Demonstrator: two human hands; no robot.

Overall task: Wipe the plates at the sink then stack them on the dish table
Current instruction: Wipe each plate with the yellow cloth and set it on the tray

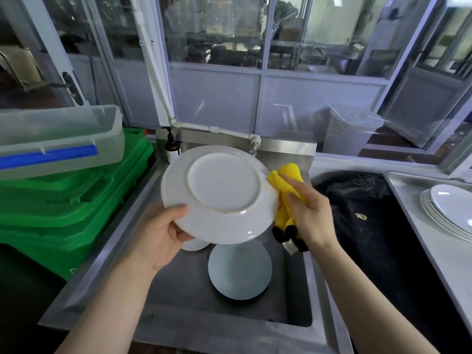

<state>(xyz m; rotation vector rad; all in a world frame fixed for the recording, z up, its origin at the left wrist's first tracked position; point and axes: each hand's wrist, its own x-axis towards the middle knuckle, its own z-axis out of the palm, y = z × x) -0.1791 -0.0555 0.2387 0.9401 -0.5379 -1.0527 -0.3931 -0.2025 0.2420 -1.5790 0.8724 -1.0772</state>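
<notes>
My left hand [163, 233] grips a white plate [219, 192] by its lower left rim, held over the sink with its underside facing me. My right hand [310, 213] holds a bunched yellow cloth [287, 178] against the plate's right rim. Below in the steel sink [117, 241] lies another white plate [240, 270], face up, and part of a further plate [194, 245] peeks out under the held one. A stack of white plates [449, 210] rests on the steel dish table [434, 259] at the right.
Green plastic crates [66, 208] with a clear tub [58, 139] on top stand left of the sink. A black-lined bin [370, 226] sits between sink and dish table. A tap [254, 144] and a dark pump bottle [172, 149] are at the sink's back.
</notes>
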